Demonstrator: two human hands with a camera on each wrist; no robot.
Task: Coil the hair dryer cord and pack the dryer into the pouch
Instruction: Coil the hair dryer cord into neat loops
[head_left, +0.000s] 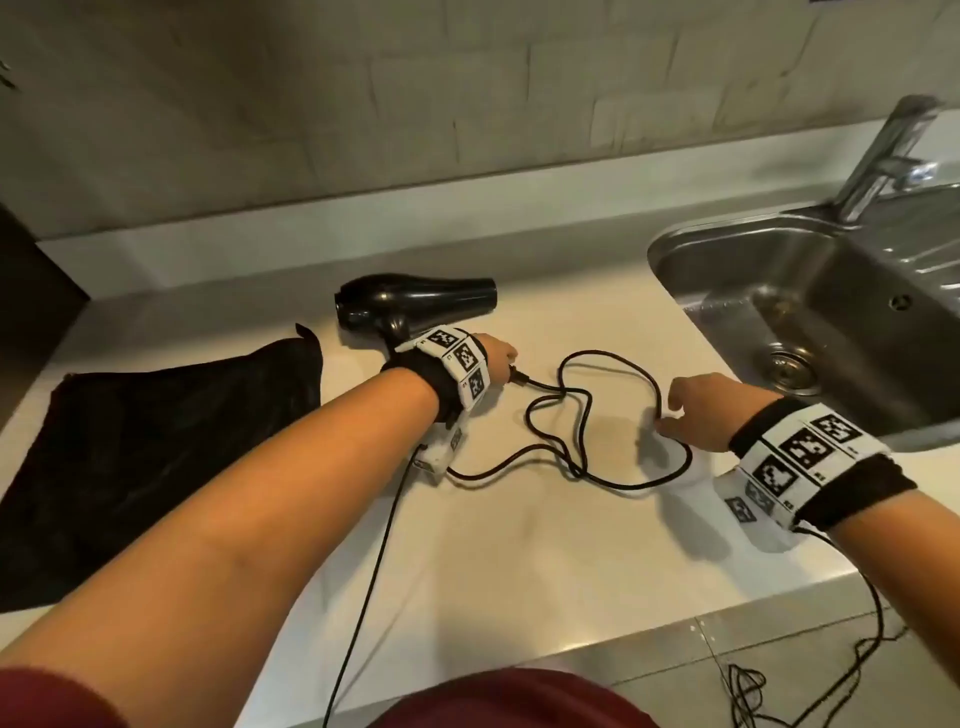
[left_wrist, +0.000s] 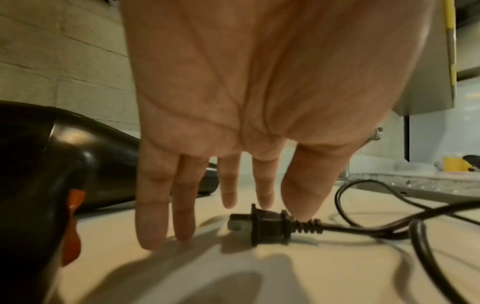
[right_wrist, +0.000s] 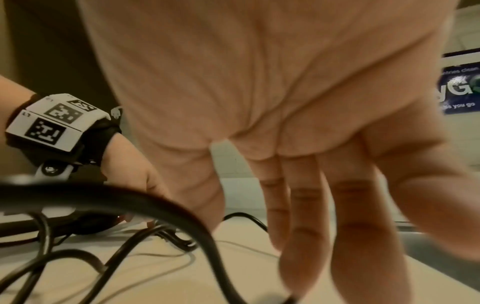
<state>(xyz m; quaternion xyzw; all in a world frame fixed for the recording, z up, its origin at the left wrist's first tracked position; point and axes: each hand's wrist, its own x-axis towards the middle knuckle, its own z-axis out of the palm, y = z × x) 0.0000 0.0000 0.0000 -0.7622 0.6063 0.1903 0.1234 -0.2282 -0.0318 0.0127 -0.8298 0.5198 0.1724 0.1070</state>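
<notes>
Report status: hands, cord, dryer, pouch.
Left hand open, thumb at plug. Right hand open on loose cord. Hair dryer beside flat pouch. Nothing blocking.

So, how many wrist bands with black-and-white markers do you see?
2: one band on the left wrist beside the hair dryer, one on the right wrist near the sink.

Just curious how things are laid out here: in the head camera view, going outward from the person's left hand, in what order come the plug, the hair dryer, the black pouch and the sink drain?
From the left hand:
1. Plug, at the fingertips.
2. Hair dryer, just behind the wrist.
3. Black pouch, off to the left.
4. Sink drain, far right in the basin.
</notes>
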